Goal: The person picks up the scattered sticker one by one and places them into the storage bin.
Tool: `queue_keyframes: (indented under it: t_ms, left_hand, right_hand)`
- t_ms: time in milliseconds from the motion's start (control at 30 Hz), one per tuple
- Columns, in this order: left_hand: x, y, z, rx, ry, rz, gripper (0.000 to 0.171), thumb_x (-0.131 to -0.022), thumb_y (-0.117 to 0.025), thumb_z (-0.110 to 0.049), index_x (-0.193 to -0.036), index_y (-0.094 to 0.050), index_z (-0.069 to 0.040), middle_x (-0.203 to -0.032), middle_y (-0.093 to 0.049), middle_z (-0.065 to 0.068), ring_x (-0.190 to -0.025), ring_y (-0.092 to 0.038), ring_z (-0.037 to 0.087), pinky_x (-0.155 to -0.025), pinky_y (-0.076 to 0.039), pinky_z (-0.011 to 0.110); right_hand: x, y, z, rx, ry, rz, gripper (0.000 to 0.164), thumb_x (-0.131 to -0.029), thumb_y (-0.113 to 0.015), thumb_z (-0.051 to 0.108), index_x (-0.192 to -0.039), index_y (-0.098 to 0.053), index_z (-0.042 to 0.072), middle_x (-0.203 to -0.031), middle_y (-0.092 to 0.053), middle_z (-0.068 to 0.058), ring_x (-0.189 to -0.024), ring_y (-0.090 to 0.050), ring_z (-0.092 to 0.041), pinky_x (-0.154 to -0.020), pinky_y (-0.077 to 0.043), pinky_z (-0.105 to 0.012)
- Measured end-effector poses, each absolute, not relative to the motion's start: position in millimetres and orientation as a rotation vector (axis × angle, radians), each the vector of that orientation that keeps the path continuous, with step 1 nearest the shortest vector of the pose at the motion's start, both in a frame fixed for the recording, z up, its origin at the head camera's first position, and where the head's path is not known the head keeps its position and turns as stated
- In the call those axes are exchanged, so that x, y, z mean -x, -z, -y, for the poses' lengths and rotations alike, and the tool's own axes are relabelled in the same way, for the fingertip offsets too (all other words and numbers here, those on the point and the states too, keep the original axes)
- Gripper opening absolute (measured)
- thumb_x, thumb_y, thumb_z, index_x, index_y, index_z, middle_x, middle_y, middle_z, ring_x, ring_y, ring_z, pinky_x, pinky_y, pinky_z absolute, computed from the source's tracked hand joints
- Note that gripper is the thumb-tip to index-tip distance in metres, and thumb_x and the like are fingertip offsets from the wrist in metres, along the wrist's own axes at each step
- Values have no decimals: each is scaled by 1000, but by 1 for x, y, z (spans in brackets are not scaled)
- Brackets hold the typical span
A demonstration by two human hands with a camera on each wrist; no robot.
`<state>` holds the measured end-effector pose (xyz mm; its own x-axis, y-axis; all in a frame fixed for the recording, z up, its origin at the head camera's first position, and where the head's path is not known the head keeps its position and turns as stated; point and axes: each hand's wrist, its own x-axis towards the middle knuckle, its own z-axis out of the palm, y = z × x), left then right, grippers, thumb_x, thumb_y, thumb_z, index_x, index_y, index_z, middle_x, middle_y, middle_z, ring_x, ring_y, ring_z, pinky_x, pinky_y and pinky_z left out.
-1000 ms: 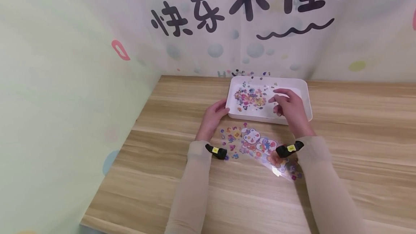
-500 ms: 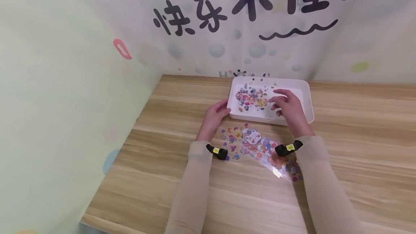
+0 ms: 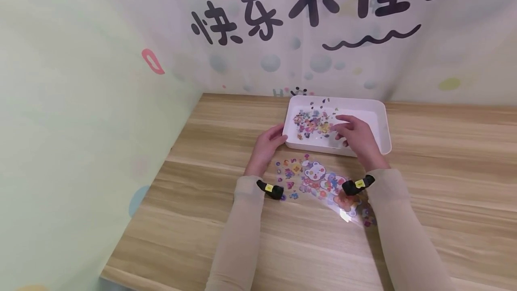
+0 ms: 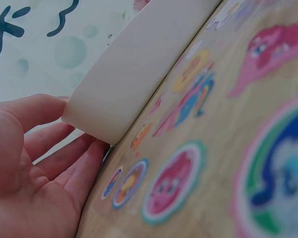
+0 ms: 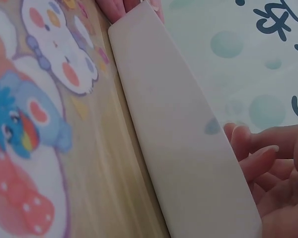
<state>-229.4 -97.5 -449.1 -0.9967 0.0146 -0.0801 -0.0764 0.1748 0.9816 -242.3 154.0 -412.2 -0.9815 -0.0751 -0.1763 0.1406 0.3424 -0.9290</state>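
Hands apart: left hand (image 3: 265,146) grips the white tray (image 3: 317,148) at the desk's (image 3: 452,169) back; right hand (image 3: 357,136) just edged closer to the small stickers (image 3: 312,125), so likely working those. Can't tell if it's pinching any.

Head looks down from above; close, low wrist views apparently share the tray wall (image 4: 126,69).
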Motion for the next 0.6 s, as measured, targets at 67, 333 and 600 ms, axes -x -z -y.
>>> queue_keyframes:
  t_ms: [67, 333, 600]
  left_hand:
    - [229, 449, 98, 58, -1975, -2353, 41, -86, -59, -27, -126, -50, -28, -124, -50, -13, -111, -47, 2, -92, -40, 23]
    - [229, 451, 99, 59, -1981, -2346, 40, -86, -59, -26, -125, -51, -28, -125, -50, -10, -111, -47, 3, -93, -40, 24]
    - [229, 451, 99, 58, -1966, -2349, 41, -85, -59, -29, -125, -50, -30, -124, -49, -15, -111, -46, 1, -92, -40, 22]
  right_hand:
    - [242, 413, -153, -44, 1688, -2427, 52, -88, -54, 36, -133, -41, 13, -113, -56, -13, -86, -55, -25, -66, -50, -28]
    - [243, 415, -149, -58, 1611, -2464, 54, -87, -55, 37, -133, -40, 13, -112, -57, -13, -82, -56, -24, -64, -50, -29]
    - [239, 411, -147, -36, 1525, -2524, 54, -88, -55, 31, -135, -37, 11, -110, -58, -15, -77, -56, -25, -62, -48, -28]
